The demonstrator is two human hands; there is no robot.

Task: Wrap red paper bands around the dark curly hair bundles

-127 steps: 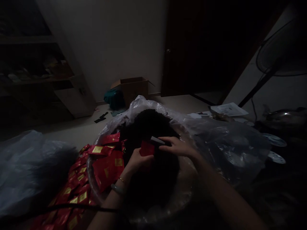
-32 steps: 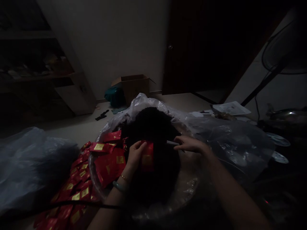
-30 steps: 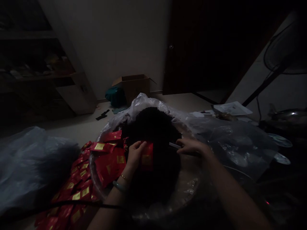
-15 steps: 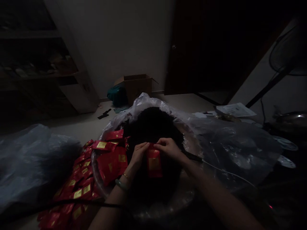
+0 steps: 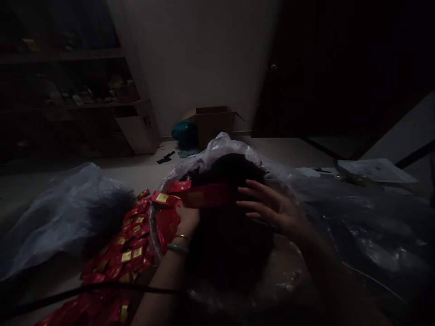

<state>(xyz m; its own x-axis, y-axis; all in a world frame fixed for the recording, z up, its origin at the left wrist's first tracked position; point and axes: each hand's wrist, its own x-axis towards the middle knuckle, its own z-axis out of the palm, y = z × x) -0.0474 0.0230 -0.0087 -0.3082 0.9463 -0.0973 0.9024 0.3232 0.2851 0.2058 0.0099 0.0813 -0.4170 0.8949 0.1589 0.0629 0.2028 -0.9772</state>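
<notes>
In the dim head view, my left hand (image 5: 188, 220), with a bangle and a bracelet on its wrist, is at the red packets (image 5: 167, 224) on the left side of a plastic-lined round container (image 5: 154, 231). Its fingertips are hidden among them. My right hand (image 5: 277, 210) is open over the right side, fingers spread, holding nothing. Between the hands a red packet (image 5: 212, 194) shows as a motion-blurred streak above a dark heap (image 5: 231, 244); whether anything holds it is unclear. The heap's material is too dark to name.
Many gold-labelled red packets (image 5: 131, 244) are piled left of the container, beside a large clear plastic bag (image 5: 78, 208). A dark cable (image 5: 102, 286) crosses the lower left. Behind stand a cardboard box (image 5: 215, 122) and a teal bag (image 5: 185, 133). Plastic sheeting (image 5: 367, 217) spreads to the right.
Both hands were together on one red packet over the heap. They have parted: my left moved to the packets at left, my right opened and moved right. The view turned slightly left.
</notes>
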